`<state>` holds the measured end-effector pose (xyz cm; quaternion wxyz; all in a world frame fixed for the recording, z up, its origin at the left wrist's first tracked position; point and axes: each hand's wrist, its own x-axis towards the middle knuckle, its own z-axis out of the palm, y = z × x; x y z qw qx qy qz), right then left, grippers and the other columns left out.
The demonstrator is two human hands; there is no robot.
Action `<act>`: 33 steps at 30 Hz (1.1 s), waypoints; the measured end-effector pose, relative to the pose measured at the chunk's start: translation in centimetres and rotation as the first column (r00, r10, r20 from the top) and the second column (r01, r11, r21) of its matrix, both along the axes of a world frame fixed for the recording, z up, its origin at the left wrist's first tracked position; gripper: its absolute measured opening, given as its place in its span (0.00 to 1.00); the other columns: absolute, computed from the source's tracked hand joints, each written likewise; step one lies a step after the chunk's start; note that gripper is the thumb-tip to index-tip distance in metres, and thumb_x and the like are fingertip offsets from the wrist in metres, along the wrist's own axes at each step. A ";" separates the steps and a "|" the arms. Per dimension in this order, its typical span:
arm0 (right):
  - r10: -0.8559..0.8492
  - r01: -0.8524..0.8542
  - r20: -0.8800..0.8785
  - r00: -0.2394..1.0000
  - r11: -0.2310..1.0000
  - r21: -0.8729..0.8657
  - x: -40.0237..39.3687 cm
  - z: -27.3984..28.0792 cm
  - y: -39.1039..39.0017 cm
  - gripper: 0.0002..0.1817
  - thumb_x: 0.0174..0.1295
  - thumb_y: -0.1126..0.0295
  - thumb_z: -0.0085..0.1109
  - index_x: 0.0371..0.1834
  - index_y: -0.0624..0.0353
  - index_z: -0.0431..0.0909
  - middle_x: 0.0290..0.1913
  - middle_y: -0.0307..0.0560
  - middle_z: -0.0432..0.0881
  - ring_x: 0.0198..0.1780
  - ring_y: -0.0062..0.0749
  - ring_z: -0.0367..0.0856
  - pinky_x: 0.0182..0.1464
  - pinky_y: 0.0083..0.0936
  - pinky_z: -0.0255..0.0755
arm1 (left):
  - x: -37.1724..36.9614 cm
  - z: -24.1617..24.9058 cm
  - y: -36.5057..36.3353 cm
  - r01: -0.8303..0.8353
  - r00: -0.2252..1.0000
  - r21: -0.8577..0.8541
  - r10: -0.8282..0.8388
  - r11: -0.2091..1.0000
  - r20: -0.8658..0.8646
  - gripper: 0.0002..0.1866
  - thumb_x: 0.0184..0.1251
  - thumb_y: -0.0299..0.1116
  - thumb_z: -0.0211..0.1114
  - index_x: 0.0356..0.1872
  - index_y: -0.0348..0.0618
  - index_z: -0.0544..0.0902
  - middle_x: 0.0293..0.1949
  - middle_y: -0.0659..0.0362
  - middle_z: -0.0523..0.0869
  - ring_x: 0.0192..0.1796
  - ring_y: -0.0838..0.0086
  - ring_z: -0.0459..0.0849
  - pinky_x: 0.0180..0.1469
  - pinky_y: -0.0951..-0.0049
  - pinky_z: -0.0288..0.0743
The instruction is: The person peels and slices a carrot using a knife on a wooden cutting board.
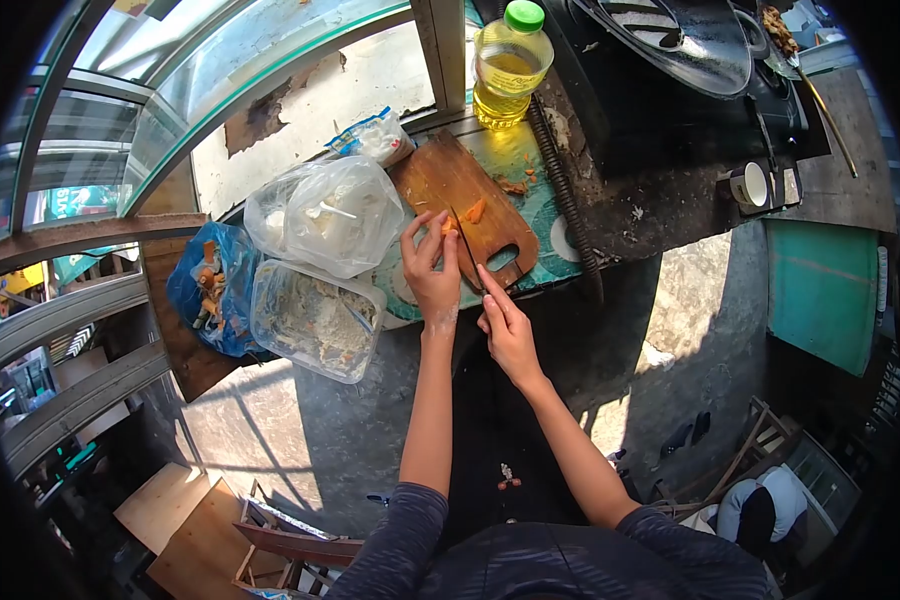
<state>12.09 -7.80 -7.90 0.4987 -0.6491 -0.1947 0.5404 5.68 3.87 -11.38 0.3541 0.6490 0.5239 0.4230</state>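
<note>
rough cooking place, home kitchen or small food stall; cannot tell which. signs: wooden cutting board (433, 172) with orange food bits (475, 212) on a patterned counter (562, 262). bottle of yellow oil (511, 78) beside it. to the right, grimy black cooking surface (620, 170), dark pan (720, 62) on top. plastic tub (350, 368) with pale, floury residue. framed glass panels (205, 75) at upper left. bare, worn concrete-looking floor (355, 430), sunlight in patches.

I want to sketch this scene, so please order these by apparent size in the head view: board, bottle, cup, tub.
1. Board and tub: too alike to rank
2. Bottle
3. Cup
</note>
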 end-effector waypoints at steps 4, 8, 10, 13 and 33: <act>0.031 -0.030 0.022 0.999 0.999 -0.031 0.7 1.4 0.0 0.23 0.76 0.66 0.44 0.73 0.49 0.66 0.26 0.36 0.68 0.28 0.16 0.62 0.34 0.18 0.66 | -0.1 0.1 -0.2 -0.030 0.999 0.002 0.030 1.000 -0.022 0.15 0.65 0.21 0.66 0.53 0.41 0.85 0.48 0.57 0.86 0.48 0.73 0.86 0.49 0.74 0.83; 0.001 -0.001 0.006 1.000 1.000 0.002 0.9 1.2 -0.3 0.23 0.76 0.67 0.44 0.74 0.49 0.65 0.26 0.36 0.68 0.28 0.16 0.62 0.34 0.17 0.65 | -0.1 0.3 -0.5 -0.001 1.000 0.031 0.002 1.000 -0.010 0.15 0.62 0.21 0.69 0.50 0.39 0.86 0.46 0.57 0.87 0.47 0.73 0.87 0.49 0.75 0.83; -0.004 0.004 -0.019 1.000 1.000 0.001 1.0 1.7 -0.2 0.24 0.75 0.68 0.45 0.74 0.49 0.65 0.26 0.36 0.68 0.28 0.16 0.62 0.34 0.17 0.65 | 0.0 0.3 -0.4 0.013 1.000 0.062 -0.011 0.998 -0.018 0.14 0.61 0.20 0.69 0.49 0.39 0.86 0.46 0.56 0.88 0.47 0.72 0.87 0.49 0.74 0.84; -0.010 0.010 -0.006 1.000 1.000 0.013 1.0 1.8 -0.1 0.23 0.75 0.68 0.45 0.73 0.49 0.66 0.27 0.35 0.68 0.28 0.15 0.62 0.34 0.17 0.65 | 0.0 0.5 -0.5 0.028 1.000 0.067 -0.028 0.997 -0.001 0.14 0.60 0.19 0.70 0.47 0.39 0.86 0.46 0.56 0.88 0.47 0.72 0.87 0.48 0.74 0.85; 0.166 -0.139 0.332 0.929 0.985 -0.104 1.0 3.2 1.1 0.23 0.73 0.68 0.46 0.71 0.38 0.69 0.31 0.53 0.83 0.20 0.29 0.70 0.32 0.27 0.71 | -1.5 0.3 0.0 0.056 0.998 0.045 -0.058 0.997 0.033 0.14 0.58 0.16 0.69 0.45 0.38 0.86 0.45 0.55 0.88 0.47 0.70 0.88 0.49 0.73 0.87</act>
